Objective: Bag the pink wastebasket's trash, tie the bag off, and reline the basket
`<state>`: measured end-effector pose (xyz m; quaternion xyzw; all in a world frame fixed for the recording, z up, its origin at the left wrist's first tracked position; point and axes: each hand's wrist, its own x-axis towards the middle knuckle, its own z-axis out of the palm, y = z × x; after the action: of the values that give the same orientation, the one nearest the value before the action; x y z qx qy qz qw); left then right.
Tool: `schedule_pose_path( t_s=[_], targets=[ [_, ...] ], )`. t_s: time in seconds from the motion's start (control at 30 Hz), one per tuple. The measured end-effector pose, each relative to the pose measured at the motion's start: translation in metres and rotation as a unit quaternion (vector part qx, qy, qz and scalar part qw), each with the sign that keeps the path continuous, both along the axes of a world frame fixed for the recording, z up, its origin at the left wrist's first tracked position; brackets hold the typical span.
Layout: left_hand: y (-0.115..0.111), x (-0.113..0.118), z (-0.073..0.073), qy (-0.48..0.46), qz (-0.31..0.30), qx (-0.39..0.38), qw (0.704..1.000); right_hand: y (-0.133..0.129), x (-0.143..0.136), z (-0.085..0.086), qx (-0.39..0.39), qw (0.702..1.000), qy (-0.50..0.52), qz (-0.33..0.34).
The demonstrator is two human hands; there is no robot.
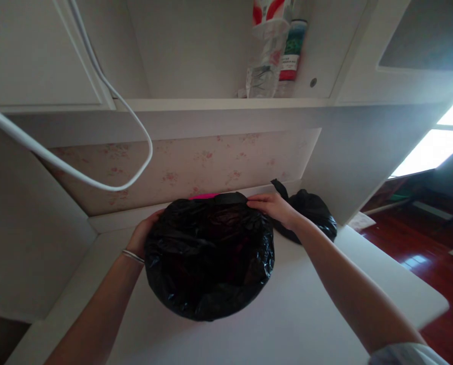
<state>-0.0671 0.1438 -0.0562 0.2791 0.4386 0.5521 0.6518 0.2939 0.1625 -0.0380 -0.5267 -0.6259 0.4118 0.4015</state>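
A round trash bin lined with a black garbage bag (207, 258) stands on the white desk, its mouth facing me. The bag is folded out over the rim, and a strip of pink (204, 196) shows at the far edge. My right hand (274, 208) pinches the bag at the far right of the rim between thumb and fingers. Around the left outer side curves my left hand (145, 233), which holds the lined bin; its fingertips are hidden behind the bag. A second black bag (313, 213), bunched with a twisted end sticking up, lies beyond my right forearm.
Above the white desk (287, 309) runs an open shelf (211, 104) with a clear plastic bottle (263, 76) and a labelled container (292, 50). A white cable (114, 186) loops down at left. Side panels flank the desk; a red-brown floor (412, 253) lies to the right.
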Motion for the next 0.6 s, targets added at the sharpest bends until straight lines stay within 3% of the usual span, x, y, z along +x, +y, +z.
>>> schedule_pose_path(
  t_s=[0.17, 0.33, 0.43, 0.5, 0.6],
  targets=[
    [0.008, 0.003, 0.005, 0.007, -0.024, -0.019, 1.0, 0.014, -0.008, 0.002, 0.013, 1.0, 0.019, 0.005],
    [0.013, 0.007, 0.003, 0.008, -0.044, -0.026, 0.999, 0.011, -0.017, 0.003, -0.044, 0.989, 0.108, 0.095],
    [0.018, 0.007, 0.007, 0.015, -0.047, -0.019, 0.999, 0.01, -0.017, 0.005, -0.064, 0.981, 0.103, 0.154],
    [0.022, 0.006, 0.011, 0.022, -0.046, -0.011, 0.999, 0.014, -0.016, 0.006, -0.051, 0.985, 0.086, 0.142],
    [0.03, 0.003, 0.014, 0.035, -0.029, -0.004, 0.999, 0.021, -0.018, 0.005, -0.044, 0.989, 0.126, 0.071]
  ],
)
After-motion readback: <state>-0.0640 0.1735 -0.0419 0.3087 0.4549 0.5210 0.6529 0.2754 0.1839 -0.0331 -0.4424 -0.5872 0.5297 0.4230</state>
